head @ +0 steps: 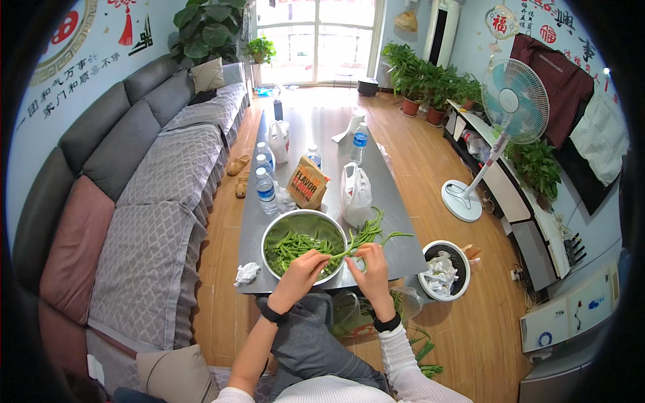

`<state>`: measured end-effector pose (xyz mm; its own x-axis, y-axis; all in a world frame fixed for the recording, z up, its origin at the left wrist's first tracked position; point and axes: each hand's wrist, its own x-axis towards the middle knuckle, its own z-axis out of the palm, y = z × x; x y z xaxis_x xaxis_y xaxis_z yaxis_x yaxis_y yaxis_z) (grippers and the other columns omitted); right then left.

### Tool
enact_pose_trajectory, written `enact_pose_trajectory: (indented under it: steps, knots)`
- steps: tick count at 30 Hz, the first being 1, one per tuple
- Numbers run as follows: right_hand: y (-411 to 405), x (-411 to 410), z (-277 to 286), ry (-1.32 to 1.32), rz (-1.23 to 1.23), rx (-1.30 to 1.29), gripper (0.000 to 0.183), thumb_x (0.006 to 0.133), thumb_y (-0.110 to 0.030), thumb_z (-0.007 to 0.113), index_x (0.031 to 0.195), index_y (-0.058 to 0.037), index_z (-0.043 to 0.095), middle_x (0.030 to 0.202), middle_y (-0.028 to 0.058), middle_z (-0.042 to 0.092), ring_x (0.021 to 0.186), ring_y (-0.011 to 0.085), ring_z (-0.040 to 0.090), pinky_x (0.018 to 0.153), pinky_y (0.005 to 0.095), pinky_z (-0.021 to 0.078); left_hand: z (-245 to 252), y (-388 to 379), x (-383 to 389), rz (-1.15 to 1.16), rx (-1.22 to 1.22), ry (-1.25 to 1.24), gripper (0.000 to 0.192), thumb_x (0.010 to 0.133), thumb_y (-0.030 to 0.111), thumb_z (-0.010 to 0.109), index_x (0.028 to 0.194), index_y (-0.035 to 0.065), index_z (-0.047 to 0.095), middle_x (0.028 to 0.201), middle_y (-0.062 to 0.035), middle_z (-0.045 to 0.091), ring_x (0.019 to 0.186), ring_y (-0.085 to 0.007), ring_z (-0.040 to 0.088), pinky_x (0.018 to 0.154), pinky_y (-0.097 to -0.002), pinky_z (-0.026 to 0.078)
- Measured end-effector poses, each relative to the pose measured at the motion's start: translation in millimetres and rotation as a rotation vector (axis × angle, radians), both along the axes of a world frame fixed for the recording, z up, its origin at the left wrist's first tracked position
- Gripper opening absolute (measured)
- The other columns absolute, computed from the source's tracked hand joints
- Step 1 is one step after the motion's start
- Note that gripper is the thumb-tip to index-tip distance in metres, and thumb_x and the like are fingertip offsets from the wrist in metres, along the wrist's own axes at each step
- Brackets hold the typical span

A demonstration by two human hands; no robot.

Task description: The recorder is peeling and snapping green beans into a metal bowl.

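Note:
My left hand [306, 269] pinches one end of a long green bean [337, 256] over the right rim of a steel bowl [266, 232]. The fingertips of my right hand [372, 269] are on the same bean, farther right. Cut pieces of green bean [298, 248] lie inside the bowl, partly hidden behind my left hand. A loose pile of whole green beans [370, 229] rests on the steel table [398, 254] just beyond my right hand. Both wrists wear black bands.
Water bottles [265, 191], a brown paper bag [308, 184] and a white plastic bag [356, 194] stand behind the bowl. Crumpled tissue [247, 273] lies left. A waste bin [426, 289] stands right of the table. Greens [426, 352] lie on the floor near a plastic bag [347, 315].

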<state>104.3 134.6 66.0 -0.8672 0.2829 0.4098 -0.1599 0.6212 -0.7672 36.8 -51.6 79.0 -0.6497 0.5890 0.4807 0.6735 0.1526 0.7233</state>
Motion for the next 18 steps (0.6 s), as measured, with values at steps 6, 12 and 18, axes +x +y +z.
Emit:
enact_pose_trajectory:
  steps: [6, 12, 18]
  knots:
    - [-12, -11, -1, 0.190, 0.305, 0.384, 0.017, 0.085, -0.008, 0.062, 0.099, 0.0007, 0.058, 0.087, 0.0157, 0.060, 0.086, 0.0342, 0.058, 0.076, 0.0413, 0.0467, 3, -6, -3, -0.074, 0.014, 0.021, 0.016, 0.085, 0.001, 0.062, 0.101, -0.0018, 0.063, 0.088, -0.0137, 0.062, 0.079, -0.0292, 0.062, 0.068, -0.0342, 0.049]
    - [-24, -23, -17, 0.132, 0.246, 0.278, 0.012, 0.088, -0.012, 0.059, 0.093, -0.0008, 0.059, 0.082, 0.0146, 0.061, 0.073, 0.0328, 0.061, 0.062, 0.0386, 0.0486, -10, -2, 0, 0.155, -0.010, 0.079, 0.011, 0.086, 0.005, 0.060, 0.094, -0.0039, 0.061, 0.083, -0.0162, 0.059, 0.075, -0.0341, 0.059, 0.065, -0.0391, 0.048]
    - [-52, -33, -27, -0.003, -0.087, 0.206, 0.017, 0.085, -0.019, 0.062, 0.078, -0.0029, 0.065, 0.070, 0.0167, 0.064, 0.062, 0.0356, 0.062, 0.055, 0.0429, 0.0478, -30, 14, 0, 0.384, -0.105, 0.116, 0.012, 0.086, 0.008, 0.060, 0.087, -0.0045, 0.062, 0.081, -0.0179, 0.060, 0.073, -0.0350, 0.060, 0.064, -0.0395, 0.048]
